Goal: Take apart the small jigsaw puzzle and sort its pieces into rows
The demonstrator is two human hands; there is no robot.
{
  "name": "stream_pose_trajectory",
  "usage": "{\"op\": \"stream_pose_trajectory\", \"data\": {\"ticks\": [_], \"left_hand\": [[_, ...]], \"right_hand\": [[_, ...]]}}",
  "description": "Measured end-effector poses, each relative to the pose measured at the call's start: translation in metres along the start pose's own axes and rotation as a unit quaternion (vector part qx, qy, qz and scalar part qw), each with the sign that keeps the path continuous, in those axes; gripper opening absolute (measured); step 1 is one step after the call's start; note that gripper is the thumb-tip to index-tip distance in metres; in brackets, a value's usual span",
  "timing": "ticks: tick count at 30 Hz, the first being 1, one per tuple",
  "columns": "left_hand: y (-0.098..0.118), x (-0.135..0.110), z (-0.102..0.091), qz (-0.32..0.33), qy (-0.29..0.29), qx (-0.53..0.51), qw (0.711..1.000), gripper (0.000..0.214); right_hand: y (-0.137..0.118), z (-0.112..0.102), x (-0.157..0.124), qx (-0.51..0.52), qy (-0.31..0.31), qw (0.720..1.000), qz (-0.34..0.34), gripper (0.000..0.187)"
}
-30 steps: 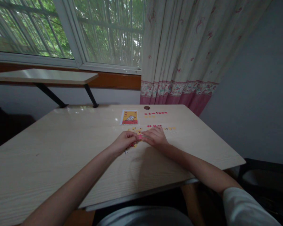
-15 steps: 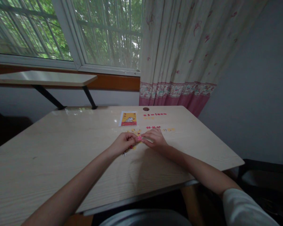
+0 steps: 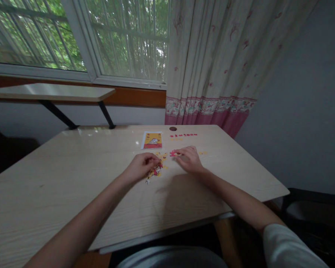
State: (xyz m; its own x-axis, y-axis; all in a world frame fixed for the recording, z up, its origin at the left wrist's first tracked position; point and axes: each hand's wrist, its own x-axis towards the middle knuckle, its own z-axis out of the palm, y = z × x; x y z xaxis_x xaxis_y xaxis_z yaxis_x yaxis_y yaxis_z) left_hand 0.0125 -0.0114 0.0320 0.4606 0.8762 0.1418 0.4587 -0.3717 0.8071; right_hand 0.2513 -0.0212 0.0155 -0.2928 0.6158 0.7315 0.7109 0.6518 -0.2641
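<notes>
My left hand [image 3: 141, 166] rests curled on the wooden table [image 3: 72, 175], its fingertips beside a cluster of small yellow and red puzzle pieces [image 3: 157, 171]. My right hand [image 3: 188, 159] lies a little further away, its fingers pinched on a pink-red piece [image 3: 173, 153] that it presses to the table. More loose yellow pieces [image 3: 203, 152] lie to the right of that hand. A row of red pieces [image 3: 184, 135] sits near the table's far edge. What my left fingers hold, if anything, is hidden.
A picture card [image 3: 152, 140] in yellow and red lies beyond the hands, next to a round cable hole [image 3: 173, 128]. Behind are a wall shelf [image 3: 50, 93] on brackets, a window, and a patterned curtain [image 3: 212, 67]. The table's right corner [image 3: 284, 191] is close.
The hands, which were touching over a pink piece, have come apart. My right hand moved away and to the right with the piece; my left hand drew slightly back.
</notes>
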Motion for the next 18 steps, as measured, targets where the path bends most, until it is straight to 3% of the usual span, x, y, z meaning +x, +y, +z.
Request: {"op": "stream_pose_trajectory", "data": {"ticks": [3, 6, 18], "left_hand": [[-0.011, 0.0, -0.022, 0.046, 0.038, 0.201, 0.978, 0.029], [-0.022, 0.001, -0.036, 0.059, 0.037, 0.302, 0.951, 0.029], [-0.026, 0.001, -0.039, 0.079, 0.012, 0.354, 0.932, 0.033]], "right_hand": [[0.014, -0.011, 0.003, -0.008, 0.049, 0.998, 0.042, 0.023], [0.029, -0.019, 0.005, -0.026, 0.081, 0.994, 0.066, 0.024], [0.039, -0.018, 0.005, -0.044, 0.093, 0.994, 0.049, 0.023]]}}
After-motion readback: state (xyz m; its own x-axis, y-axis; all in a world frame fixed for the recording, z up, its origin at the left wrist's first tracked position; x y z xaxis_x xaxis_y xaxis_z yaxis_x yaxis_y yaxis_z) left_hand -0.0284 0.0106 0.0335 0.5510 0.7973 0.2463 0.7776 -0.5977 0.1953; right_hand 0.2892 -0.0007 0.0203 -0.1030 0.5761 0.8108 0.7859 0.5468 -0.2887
